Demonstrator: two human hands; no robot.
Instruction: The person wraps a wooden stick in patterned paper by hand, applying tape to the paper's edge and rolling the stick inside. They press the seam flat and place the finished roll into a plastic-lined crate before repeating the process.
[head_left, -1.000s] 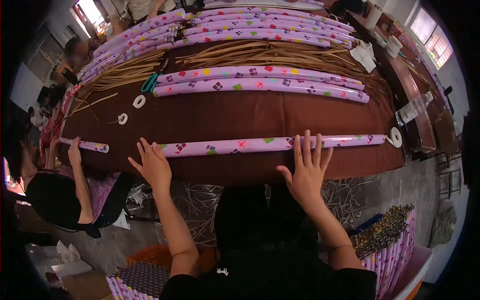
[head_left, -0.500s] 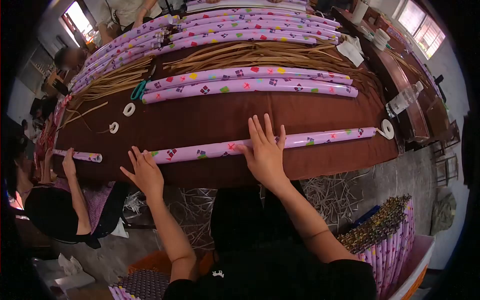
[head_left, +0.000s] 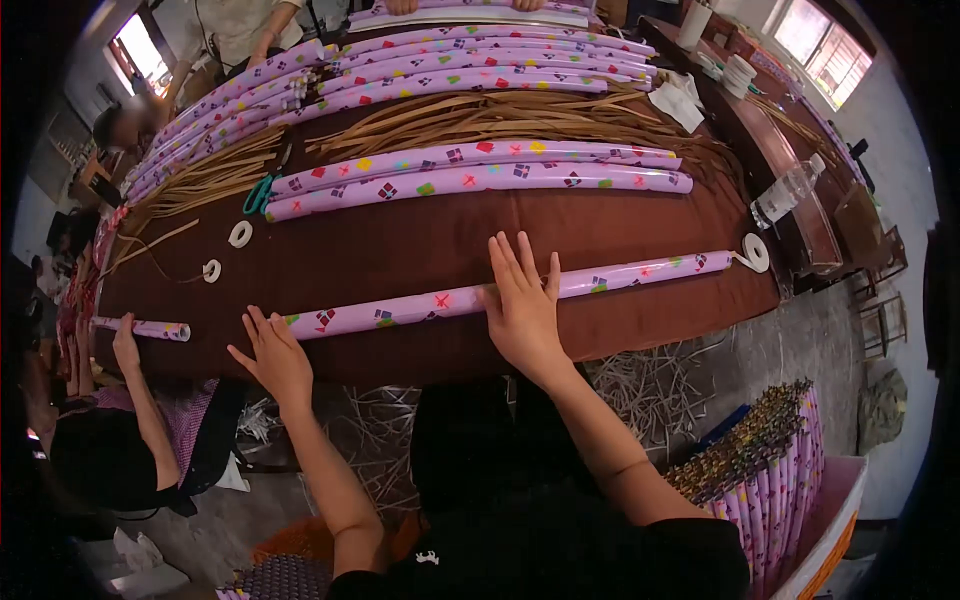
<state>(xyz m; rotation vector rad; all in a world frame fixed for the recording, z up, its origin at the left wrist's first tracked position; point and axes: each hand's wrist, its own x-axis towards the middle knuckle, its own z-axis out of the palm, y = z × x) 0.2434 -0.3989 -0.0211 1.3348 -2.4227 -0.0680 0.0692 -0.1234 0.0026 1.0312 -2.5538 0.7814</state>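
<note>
- A glossy lilac roll (head_left: 400, 312), patterned with red, green and dark squares, is lying across the brown table cover (head_left: 620, 225) from nine to three o'clock
- The left hand (head_left: 275, 360), fingers spread and clasping nothing, is hiding its nine-o'clock end
- The right hand (head_left: 525, 315), fingers straight and loose, is masking a middle stretch
- At twelve o'clock, the frame is cutting off another person's hands (head_left: 403, 5)

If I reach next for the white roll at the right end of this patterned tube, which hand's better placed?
Probably your right hand: it's spread open over the tube's middle, nearer the white roll. Your left hand is at the tube's opposite end.
</note>
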